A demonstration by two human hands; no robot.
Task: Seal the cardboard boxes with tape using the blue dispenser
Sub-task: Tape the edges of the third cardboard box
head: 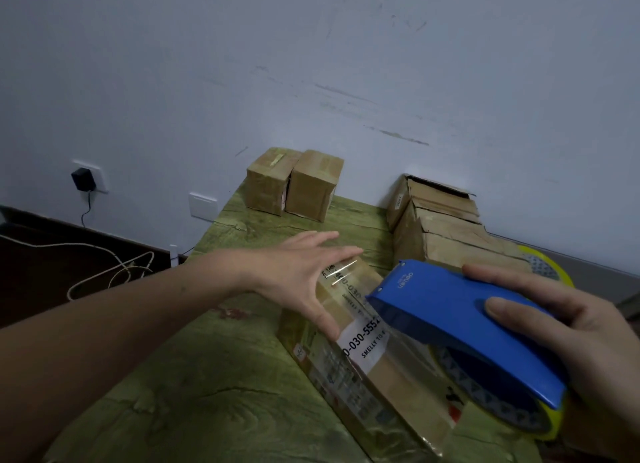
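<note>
Dispenser (460, 327) gripped by right hand (581, 351); left hand (298, 272) presses box (363, 365).

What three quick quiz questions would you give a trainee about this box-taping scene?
1. True or false: the right hand grips the blue dispenser.
2. Choose one: the left hand, fingers straight, is
A. at the taped box in front of the person
B. on the wall socket
C. on the dispenser
3. Fill in: ___ small closed boxes stand side by side at the far end of the table.

Key: 1 true; 2 A; 3 two.
</note>
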